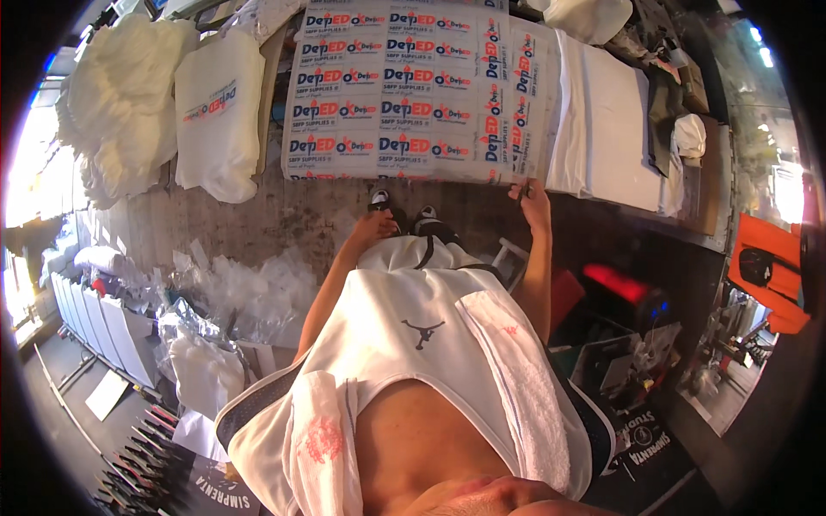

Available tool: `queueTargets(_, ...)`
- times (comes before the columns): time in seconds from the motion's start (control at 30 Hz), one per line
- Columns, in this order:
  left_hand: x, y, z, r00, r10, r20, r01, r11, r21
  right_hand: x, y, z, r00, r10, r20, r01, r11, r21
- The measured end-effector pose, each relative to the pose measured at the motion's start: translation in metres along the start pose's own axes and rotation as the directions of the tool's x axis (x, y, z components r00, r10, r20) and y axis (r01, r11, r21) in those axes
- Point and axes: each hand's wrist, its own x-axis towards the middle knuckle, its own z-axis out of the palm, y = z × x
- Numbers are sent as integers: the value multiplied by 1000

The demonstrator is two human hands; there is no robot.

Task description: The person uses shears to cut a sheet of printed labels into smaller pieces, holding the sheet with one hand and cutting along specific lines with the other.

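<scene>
A large clear sheet (344, 93) with repeated red and blue printed logos lies over the table in front of me. My right hand (533, 205) is at the sheet's near edge, toward its right corner. Its fingers are closed on a small dark tool that looks like scissors (522, 193), whose blades I cannot make out. My left hand (376, 225) hangs low, just off the table and close to my lap. Its fingers are partly hidden, so whether they hold anything does not show.
White folded cloth (615, 120) lies right of the sheet. On the left are a white printed bag (219, 116) and a pile of white cloth (125, 99). Crumpled clear film (241, 288) heaps at my left side. An orange panel (768, 271) stands far right.
</scene>
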Motion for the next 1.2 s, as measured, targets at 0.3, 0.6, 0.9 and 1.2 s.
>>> queueTargets(0.3,28,-6,-22,999,-4,42,1,997,77,9,32,14,983,-182,-18,162,912,-377)
queueTargets(0.6,49,-44,57,994,109,-15,-110,986,-127,19,-30,-1,832,0,555,173,950,-259)
queueTargets(0.9,40,-138,223,984,121,-130,-178,689,-703,21,-61,-6,583,259,770,-386,922,-18)
queueTargets(1.2,93,-98,342,953,93,290,304,-226,-926,6,-81,-13,564,238,791,-547,825,143)
